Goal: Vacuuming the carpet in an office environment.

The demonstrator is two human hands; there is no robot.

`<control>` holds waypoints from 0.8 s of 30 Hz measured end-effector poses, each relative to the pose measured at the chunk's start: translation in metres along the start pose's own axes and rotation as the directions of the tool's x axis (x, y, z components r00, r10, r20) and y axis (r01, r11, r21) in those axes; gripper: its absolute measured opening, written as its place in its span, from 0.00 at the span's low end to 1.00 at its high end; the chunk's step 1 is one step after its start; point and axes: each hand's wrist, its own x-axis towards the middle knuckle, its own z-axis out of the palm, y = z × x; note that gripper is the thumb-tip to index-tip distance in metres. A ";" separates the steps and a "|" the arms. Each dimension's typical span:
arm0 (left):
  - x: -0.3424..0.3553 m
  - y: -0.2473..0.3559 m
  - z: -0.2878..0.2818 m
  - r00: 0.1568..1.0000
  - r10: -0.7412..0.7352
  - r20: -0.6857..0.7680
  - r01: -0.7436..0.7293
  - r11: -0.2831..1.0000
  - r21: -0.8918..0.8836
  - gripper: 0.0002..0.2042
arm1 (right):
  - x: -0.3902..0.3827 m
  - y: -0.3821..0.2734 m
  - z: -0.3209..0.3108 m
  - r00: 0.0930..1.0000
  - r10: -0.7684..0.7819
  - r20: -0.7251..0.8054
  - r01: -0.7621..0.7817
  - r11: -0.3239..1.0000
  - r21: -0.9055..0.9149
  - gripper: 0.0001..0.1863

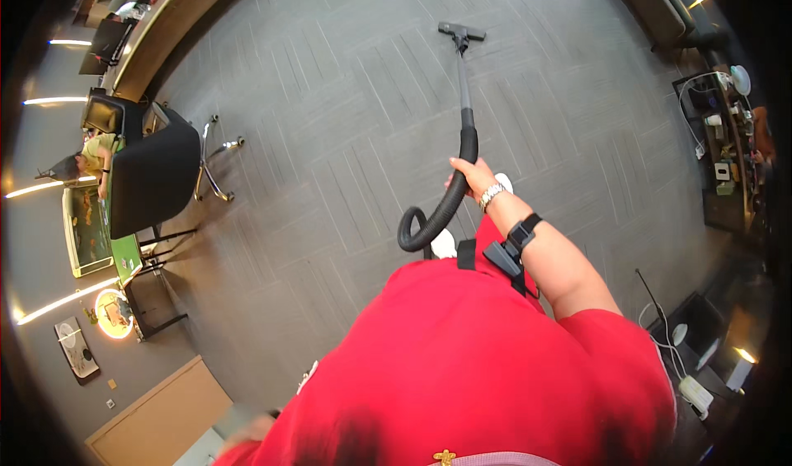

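My right hand grips the black vacuum hose where it joins the grey wand. The wand runs forward to the flat black floor nozzle, which rests on the grey carpet. The hose loops down in front of my red shirt. A watch and a black strap sit on my right wrist and forearm. My left hand shows only as a blur at the lower edge beside my shirt; what it holds cannot be made out.
A black swivel chair stands at the left beside a desk where a seated person works. A dark cabinet with small items lines the right side. A desk with cables is at lower right.
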 end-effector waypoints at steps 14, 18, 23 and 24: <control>0.309 0.202 -0.067 0.724 0.354 -0.592 -0.371 0.923 0.099 0.50 | 0.051 0.005 0.010 0.977 0.010 0.211 0.112 0.822 -0.559 0.23; 0.343 0.238 -0.105 0.667 0.390 -0.635 -0.451 0.890 0.073 0.50 | 0.081 -0.034 -0.007 0.978 -0.061 0.197 0.162 0.819 -0.550 0.24; 0.397 0.336 -0.194 0.743 0.257 -0.619 -0.437 0.886 -0.156 0.49 | 0.157 -0.136 -0.048 0.987 -0.098 0.124 0.148 0.855 -0.497 0.26; 0.415 0.350 -0.214 0.712 0.262 -0.651 -0.434 0.894 -0.115 0.48 | 0.166 -0.168 -0.054 0.986 -0.101 0.134 0.154 0.859 -0.489 0.25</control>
